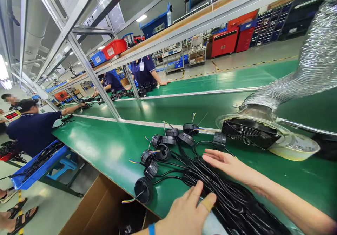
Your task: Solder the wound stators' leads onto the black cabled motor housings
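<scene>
A thick bundle of black cables (223, 182) lies on the green bench between my hands. At its far end several round black caps (163, 152) are spread out, with coloured wire ends poking from them. My left hand (188, 207) rests at the near side of the bundle, fingers stretched out, a band round the thumb and a blue band at the wrist. On the far side my right hand (223, 163) is held edge-on beside the cables with its fingers extended. Neither hand is wrapped round anything. Whether the left fingertips press on the cables is hard to tell.
A fan (250, 135) on a foil duct (284, 87) stands at the right. Below the bench's near edge is an open cardboard box (89, 207). A metal post (94, 77) rises ahead. Co-workers sit farther along, beside a blue tray of cables (26, 182).
</scene>
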### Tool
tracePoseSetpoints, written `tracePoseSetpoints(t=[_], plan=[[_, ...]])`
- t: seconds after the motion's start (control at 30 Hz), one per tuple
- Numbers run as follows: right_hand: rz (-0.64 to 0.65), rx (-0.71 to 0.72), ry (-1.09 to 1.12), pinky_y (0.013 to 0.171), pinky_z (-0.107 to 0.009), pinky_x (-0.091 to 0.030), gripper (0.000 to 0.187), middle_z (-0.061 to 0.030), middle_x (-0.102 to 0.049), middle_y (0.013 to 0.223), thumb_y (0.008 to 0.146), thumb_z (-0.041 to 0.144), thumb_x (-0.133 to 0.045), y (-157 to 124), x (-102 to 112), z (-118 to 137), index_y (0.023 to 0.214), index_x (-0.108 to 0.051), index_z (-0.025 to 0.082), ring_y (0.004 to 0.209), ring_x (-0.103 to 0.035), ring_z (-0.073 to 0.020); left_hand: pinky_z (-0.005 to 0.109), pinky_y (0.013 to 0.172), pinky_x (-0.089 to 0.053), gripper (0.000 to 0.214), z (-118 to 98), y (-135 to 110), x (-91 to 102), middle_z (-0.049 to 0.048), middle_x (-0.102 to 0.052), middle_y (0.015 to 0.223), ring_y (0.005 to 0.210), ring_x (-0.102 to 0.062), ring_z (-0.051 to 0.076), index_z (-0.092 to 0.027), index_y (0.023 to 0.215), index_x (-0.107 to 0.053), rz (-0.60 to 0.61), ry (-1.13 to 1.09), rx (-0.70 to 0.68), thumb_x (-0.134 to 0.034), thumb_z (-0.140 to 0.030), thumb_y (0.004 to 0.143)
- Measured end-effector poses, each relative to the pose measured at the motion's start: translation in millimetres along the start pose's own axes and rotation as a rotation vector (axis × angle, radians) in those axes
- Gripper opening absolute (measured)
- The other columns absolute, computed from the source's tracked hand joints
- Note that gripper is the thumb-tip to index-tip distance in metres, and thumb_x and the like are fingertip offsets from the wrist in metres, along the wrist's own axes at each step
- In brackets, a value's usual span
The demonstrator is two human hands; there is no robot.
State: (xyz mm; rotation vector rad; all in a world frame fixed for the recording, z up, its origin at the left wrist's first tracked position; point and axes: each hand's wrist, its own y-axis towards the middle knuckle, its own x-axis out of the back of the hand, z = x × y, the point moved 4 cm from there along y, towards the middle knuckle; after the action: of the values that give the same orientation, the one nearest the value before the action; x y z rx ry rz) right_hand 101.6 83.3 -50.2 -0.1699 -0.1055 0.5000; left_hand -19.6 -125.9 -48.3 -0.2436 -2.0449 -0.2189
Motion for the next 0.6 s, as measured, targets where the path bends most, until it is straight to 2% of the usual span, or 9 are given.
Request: tracePoseSetpoints(t=[0.07, 0.13, 0.2, 0.27, 0.3, 0.4, 0.5, 0.6], plan=[[-0.103, -0.059, 0.095, 0.107, -0.052, -0.049, 0.076, -0.0212, -0.07, 0.121, 0.056, 0.061, -0.083, 7.8, 5.1, -4.0, 0.113, -0.067, 0.015, 0.117, -0.065, -0.0381, 0.054, 0.103, -0.051, 0.087, 6.2, -3.8, 10.2, 0.0166, -0.034, 0.16, 0.135, -0.05, 0.041, -0.026, 0.154, -0.035, 0.005, 0.059, -0.025, -0.061, -0.068, 0.083], [-0.145, -0.077, 0.166, 0.103, -0.05, -0.053, 0.07, -0.0236, -0.07, 0.118, 0.061, 0.064, -0.078, 18.2, 3.9, -4.3, 0.108, -0.064, 0.014, 0.113, -0.068, -0.0369, 0.047, 0.097, -0.055, 0.07, 6.5, -5.9, 23.8, 0.0131, -0.053, 0.148, 0.119, -0.064, 0.034, -0.024, 0.142, -0.052, 0.022, 0.083, -0.099, -0.059, -0.066, 0.086], [-0.153, -0.064, 0.188, 0.1, -0.047, -0.055, 0.06, -0.0225, -0.072, 0.112, 0.067, 0.066, -0.071, 29.9, -3.0, -1.4, 0.101, -0.064, 0.017, 0.109, -0.07, -0.0346, 0.037, 0.093, -0.057, 0.056, 2.5, -5.6, 47.7, 0.0097, -0.068, 0.13, 0.105, -0.071, 0.027, -0.022, 0.126, -0.064, 0.009, 0.036, -0.207, -0.058, -0.063, 0.089], [-0.17, -0.04, 0.174, 0.098, -0.044, -0.056, 0.055, -0.0199, -0.073, 0.108, 0.071, 0.065, -0.067, 40.4, -12.5, 4.2, 0.101, -0.063, 0.019, 0.107, -0.07, -0.0322, 0.03, 0.093, -0.056, 0.048, 1.1, -1.8, 84.6, 0.0077, -0.074, 0.116, 0.101, -0.072, 0.022, -0.02, 0.119, -0.068, -0.075, -0.06, -0.251, -0.06, -0.057, 0.09], [-0.186, -0.025, 0.159, 0.096, -0.044, -0.057, 0.055, -0.019, -0.073, 0.107, 0.071, 0.064, -0.066, 44.4, -17.2, 8.4, 0.101, -0.062, 0.019, 0.105, -0.071, -0.0317, 0.028, 0.092, -0.055, 0.044, 3.3, 1.5, 106.1, 0.007, -0.076, 0.111, 0.1, -0.072, 0.02, -0.019, 0.117, -0.069, -0.14, -0.106, -0.222, -0.062, -0.053, 0.09], [-0.253, 0.034, 0.092, 0.086, -0.048, -0.059, 0.058, -0.0173, -0.074, 0.092, 0.062, 0.065, -0.066, 51.1, -26.5, 26.7, 0.097, -0.062, 0.019, 0.089, -0.072, -0.0332, 0.023, 0.082, -0.055, 0.028, 18.5, 14.5, 166.9, 0.0043, -0.077, 0.097, 0.087, -0.072, 0.016, -0.019, 0.108, -0.075, -0.291, -0.202, -0.017, -0.067, -0.037, 0.088], [-0.29, 0.151, 0.046, 0.077, -0.047, -0.059, 0.054, -0.0135, -0.072, 0.077, 0.048, 0.063, -0.066, 54.6, -27.4, 47.3, 0.082, -0.063, 0.021, 0.078, -0.071, -0.0332, 0.021, 0.072, -0.053, 0.02, 32.0, 35.6, 218.4, 0.0032, -0.078, 0.09, 0.08, -0.069, 0.015, -0.019, 0.097, -0.078, -0.35, -0.229, 0.116, -0.065, -0.029, 0.087], [-0.198, 0.261, -0.076, 0.068, -0.04, -0.059, 0.046, -0.01, -0.074, 0.077, 0.049, 0.062, -0.061, 60.4, -24.2, 54.0, 0.072, -0.066, 0.023, 0.066, -0.069, -0.0277, 0.021, 0.068, -0.051, 0.022, 31.4, 68.1, 277.0, 0.004, -0.076, 0.083, 0.075, -0.067, 0.015, -0.016, 0.087, -0.078, -0.43, -0.157, 0.07, -0.062, -0.031, 0.088]])
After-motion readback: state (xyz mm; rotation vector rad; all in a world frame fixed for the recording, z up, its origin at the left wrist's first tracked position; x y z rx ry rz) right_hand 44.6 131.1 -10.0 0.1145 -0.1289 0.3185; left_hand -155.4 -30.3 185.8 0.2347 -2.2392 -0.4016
